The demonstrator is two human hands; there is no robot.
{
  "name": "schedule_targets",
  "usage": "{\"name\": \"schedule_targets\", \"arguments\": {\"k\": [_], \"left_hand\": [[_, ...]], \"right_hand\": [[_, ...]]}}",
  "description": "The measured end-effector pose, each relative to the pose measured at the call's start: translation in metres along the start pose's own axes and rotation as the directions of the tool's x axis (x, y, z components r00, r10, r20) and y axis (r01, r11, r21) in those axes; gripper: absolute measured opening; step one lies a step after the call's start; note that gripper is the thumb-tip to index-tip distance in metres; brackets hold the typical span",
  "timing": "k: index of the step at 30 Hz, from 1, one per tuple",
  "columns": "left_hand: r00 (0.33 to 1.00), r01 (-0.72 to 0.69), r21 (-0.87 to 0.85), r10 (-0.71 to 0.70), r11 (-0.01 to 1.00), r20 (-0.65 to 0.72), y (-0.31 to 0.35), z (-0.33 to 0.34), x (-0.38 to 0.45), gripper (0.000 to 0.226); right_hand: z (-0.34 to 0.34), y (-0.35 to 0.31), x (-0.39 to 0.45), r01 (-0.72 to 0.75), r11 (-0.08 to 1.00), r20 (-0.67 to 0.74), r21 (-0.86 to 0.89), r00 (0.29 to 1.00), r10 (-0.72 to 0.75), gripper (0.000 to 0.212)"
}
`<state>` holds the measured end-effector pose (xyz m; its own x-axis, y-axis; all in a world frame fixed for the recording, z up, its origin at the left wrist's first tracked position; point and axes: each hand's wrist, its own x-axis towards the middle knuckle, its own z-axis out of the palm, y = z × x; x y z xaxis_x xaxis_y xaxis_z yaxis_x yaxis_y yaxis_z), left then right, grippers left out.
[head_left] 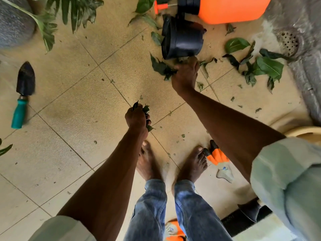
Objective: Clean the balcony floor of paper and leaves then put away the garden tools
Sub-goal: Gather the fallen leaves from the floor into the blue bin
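My left hand [137, 119] hangs above the beige tiled floor [73, 119] and grips a small bunch of dark green leaf pieces [145, 109]. My right hand [185, 75] reaches down further ahead and closes on a clump of leaves [162, 67] lying just in front of a tipped black plastic pot [182, 42]. More torn green leaves [260, 66] are scattered to the right. A hand trowel [23, 94] with a teal handle lies at the left. An orange and grey garden glove [218, 158] lies by my right foot.
An orange sprayer tank [231, 8] stands behind the pot. A floor drain [288, 42] sits in the grey corner at the upper right. A potted plant's leaves [76, 13] hang in at the upper left. A second glove [173, 230] lies between my legs.
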<state>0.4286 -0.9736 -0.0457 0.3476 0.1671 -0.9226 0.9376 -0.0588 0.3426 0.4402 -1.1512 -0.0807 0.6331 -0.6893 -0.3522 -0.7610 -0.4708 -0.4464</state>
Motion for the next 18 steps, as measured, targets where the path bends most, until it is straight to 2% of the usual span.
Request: {"name": "schedule_targets", "arguments": {"k": [2,6,10,11,13,15,18], "left_hand": [[1.0,0.011,0.018,-0.011,1.0,0.004,-0.002,0.0,0.002,0.019],[1.0,0.018,0.049,-0.018,0.999,0.008,-0.004,-0.001,0.006,0.018],[1.0,-0.001,0.041,0.001,0.999,0.003,-0.005,0.001,0.004,0.015],[1.0,-0.004,0.041,0.003,0.999,0.004,-0.006,0.002,0.004,0.014],[1.0,-0.003,0.051,0.003,0.999,0.013,-0.006,0.006,0.001,0.014],[1.0,0.0,0.075,-0.002,0.997,0.024,-0.006,0.015,-0.004,0.018],[0.999,0.005,0.088,-0.008,0.996,0.032,-0.006,0.028,-0.011,0.02]], "right_hand": [[0.004,-0.002,0.005,0.031,0.998,0.067,-0.049,0.997,-0.028,0.028],[0.02,0.01,-0.006,0.262,0.954,0.171,-0.147,0.957,-0.236,0.031],[0.023,0.035,-0.039,0.555,0.79,0.31,-0.262,0.823,-0.475,0.034],[0.022,0.042,-0.046,0.563,0.788,0.32,-0.249,0.816,-0.482,0.034],[0.016,0.052,-0.053,0.463,0.867,0.307,-0.181,0.865,-0.397,0.043],[0.001,0.058,-0.053,0.278,0.957,0.221,-0.087,0.942,-0.253,0.051],[-0.023,0.056,-0.039,-0.017,0.996,0.067,0.09,0.998,0.011,0.035]]}}
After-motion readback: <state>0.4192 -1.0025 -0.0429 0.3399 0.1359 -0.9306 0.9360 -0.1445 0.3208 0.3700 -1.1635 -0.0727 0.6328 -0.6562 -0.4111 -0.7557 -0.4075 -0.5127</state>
